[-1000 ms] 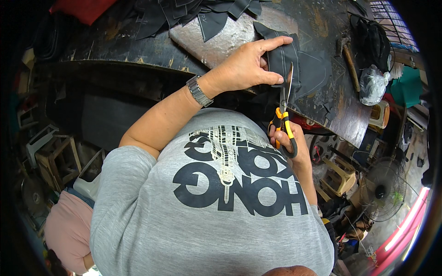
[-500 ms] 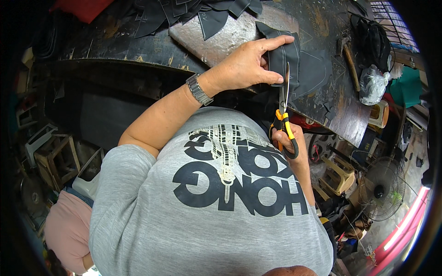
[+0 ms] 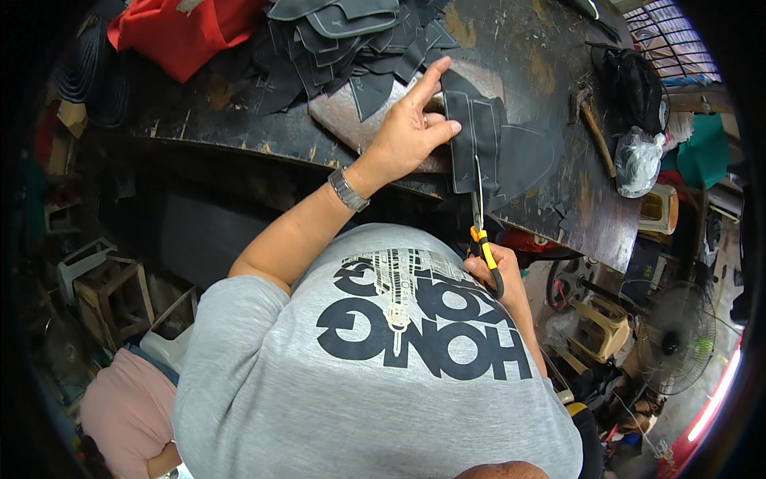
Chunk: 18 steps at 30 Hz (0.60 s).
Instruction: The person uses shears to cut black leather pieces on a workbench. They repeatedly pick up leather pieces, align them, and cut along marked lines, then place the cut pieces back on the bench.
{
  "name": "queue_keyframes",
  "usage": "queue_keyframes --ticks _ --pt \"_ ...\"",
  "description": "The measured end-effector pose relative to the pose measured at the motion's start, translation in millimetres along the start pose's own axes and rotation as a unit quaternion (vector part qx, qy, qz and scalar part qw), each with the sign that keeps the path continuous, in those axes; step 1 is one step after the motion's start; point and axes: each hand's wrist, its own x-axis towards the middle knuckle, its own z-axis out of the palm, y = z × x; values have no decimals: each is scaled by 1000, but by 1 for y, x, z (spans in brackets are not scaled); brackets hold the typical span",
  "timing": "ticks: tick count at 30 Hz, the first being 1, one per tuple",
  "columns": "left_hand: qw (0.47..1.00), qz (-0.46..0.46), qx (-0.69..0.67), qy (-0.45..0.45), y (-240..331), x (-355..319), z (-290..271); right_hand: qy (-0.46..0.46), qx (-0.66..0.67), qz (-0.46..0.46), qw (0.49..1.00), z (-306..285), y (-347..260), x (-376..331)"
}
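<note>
Pinning a dark stitched leather piece [image 3: 477, 136] flat with left hand [image 3: 407, 132] (fingers spread). Right hand [image 3: 499, 275] clasped on orange-handled scissors [image 3: 481, 231], blades now advanced into its near edge since earlier; cutting underway.

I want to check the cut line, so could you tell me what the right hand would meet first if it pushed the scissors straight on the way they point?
Most likely the dark leather piece that the left hand pins; the scissors in the right hand already point into it.
</note>
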Motion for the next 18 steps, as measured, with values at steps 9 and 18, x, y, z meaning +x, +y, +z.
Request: queue_keyframes --ticks 9,18 --pt "999 -2 -49 5 4 -1 5 4 10 -7 1000 5 -5 1" --pt "998 -52 22 -17 3 -6 -1 2 -24 -11 1000 8 -8 3"
